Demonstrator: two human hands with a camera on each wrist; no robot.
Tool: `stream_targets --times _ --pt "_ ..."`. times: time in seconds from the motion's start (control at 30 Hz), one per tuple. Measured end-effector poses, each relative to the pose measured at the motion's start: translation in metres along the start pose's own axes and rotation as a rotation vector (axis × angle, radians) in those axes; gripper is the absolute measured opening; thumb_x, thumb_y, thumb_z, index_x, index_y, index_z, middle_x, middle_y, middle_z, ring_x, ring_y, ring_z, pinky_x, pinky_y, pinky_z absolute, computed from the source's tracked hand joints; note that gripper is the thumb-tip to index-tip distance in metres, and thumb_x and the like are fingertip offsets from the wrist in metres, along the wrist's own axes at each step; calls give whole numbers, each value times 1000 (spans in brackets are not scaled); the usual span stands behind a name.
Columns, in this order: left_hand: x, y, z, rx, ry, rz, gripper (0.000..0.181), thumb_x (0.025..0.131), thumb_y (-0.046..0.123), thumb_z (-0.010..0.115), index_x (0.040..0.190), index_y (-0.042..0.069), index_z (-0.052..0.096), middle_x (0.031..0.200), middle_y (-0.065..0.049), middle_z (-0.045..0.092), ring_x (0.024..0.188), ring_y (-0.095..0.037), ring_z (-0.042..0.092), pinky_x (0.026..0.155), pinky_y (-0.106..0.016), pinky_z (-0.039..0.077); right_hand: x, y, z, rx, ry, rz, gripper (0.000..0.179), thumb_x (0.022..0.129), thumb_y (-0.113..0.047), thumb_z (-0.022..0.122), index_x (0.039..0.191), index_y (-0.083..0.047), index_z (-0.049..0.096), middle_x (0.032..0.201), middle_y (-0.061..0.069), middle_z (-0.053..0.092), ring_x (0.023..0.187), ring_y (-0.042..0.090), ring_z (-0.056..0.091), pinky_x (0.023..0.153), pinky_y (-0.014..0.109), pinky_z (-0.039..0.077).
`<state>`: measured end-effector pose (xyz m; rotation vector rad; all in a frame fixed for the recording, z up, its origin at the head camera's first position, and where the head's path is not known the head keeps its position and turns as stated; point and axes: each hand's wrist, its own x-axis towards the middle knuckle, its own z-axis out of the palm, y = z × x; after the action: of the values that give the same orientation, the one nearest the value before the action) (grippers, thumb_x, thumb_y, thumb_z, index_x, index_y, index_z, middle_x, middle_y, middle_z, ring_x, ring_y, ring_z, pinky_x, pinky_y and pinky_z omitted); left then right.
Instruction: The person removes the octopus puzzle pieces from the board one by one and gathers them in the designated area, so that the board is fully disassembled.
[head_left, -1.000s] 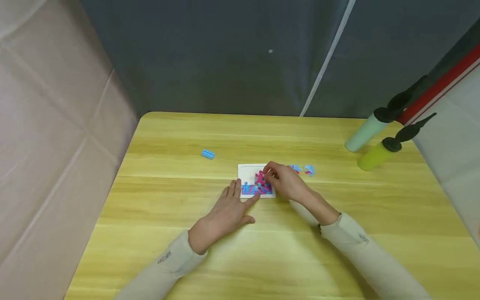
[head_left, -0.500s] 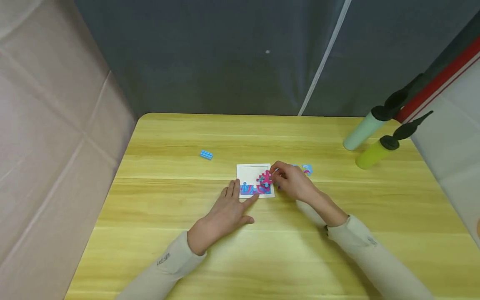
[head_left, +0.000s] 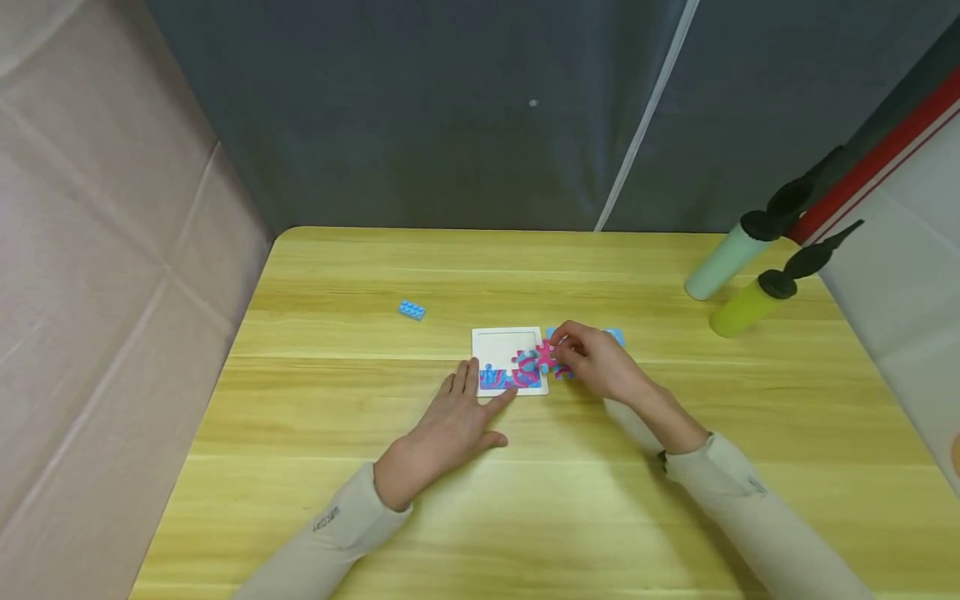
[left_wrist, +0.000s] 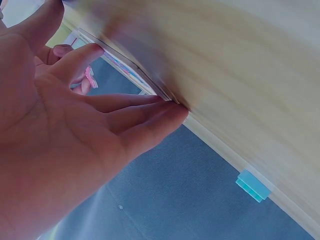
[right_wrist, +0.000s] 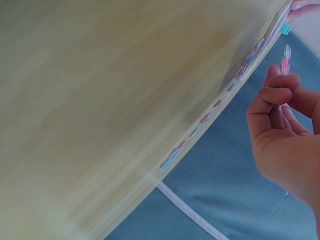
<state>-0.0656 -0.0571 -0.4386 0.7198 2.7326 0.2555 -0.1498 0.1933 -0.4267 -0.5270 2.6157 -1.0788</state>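
A white puzzle tray lies on the table, with blue, purple and pink pieces along its lower part and lower right. My left hand rests at the tray's left and near edges, its fingers straight. In the left wrist view, its fingertips touch the tray's edge. My right hand pinches a pink puzzle piece between thumb and finger over the tray's right edge. The right wrist view shows this piece held up off the table. Loose puzzle pieces lie right of the tray, partly hidden by the right hand.
A blue toy brick lies beyond the tray to the left. At the table's right back stand a pale green pump and a yellow-green pump, both with black tops. A dark curtain hangs behind the table.
My right hand has moved right with the pink piece, from over the tray's middle to its right edge. A piece beneath is now more exposed. My left hand stays in place.
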Motion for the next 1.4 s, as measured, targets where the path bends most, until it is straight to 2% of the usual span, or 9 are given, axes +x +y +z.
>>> stream_targets --times 0.17,0.33,0.57,1.07,1.4 --pt "0 -1 0 -5 3 3 68 99 53 61 159 28 42 162 -43 17 153 -57 21 124 -60 30 -2 4 -2 -12 -1 3 10 104 -7 59 111 -7 65 94 11 73 74 17 60 61 25 48" --pt "0 -1 0 -12 0 5 68 99 53 61 160 28 41 162 -43 16 153 -57 20 124 -60 30 -4 10 -6 -13 6 0 10 103 -5 58 111 -6 66 92 9 73 80 18 65 67 25 51" --pt "0 -1 0 -25 -8 5 69 99 52 62 160 28 41 163 -43 15 154 -56 19 124 -61 28 -9 18 -11 -23 20 -2 11 103 -5 58 111 -6 67 92 7 72 81 18 62 71 25 51" --pt "0 1 -1 -18 -9 -8 67 99 51 62 159 28 42 163 -42 17 154 -55 20 125 -60 28 -17 27 -19 -16 20 20 14 103 -1 55 111 -5 66 90 11 69 67 15 54 57 23 46" --pt "0 0 0 -13 -1 0 68 99 52 62 159 27 42 163 -42 18 154 -55 21 124 -60 29 -21 34 -23 -39 32 35 14 103 -2 56 111 -7 66 88 11 70 67 15 54 57 24 46"
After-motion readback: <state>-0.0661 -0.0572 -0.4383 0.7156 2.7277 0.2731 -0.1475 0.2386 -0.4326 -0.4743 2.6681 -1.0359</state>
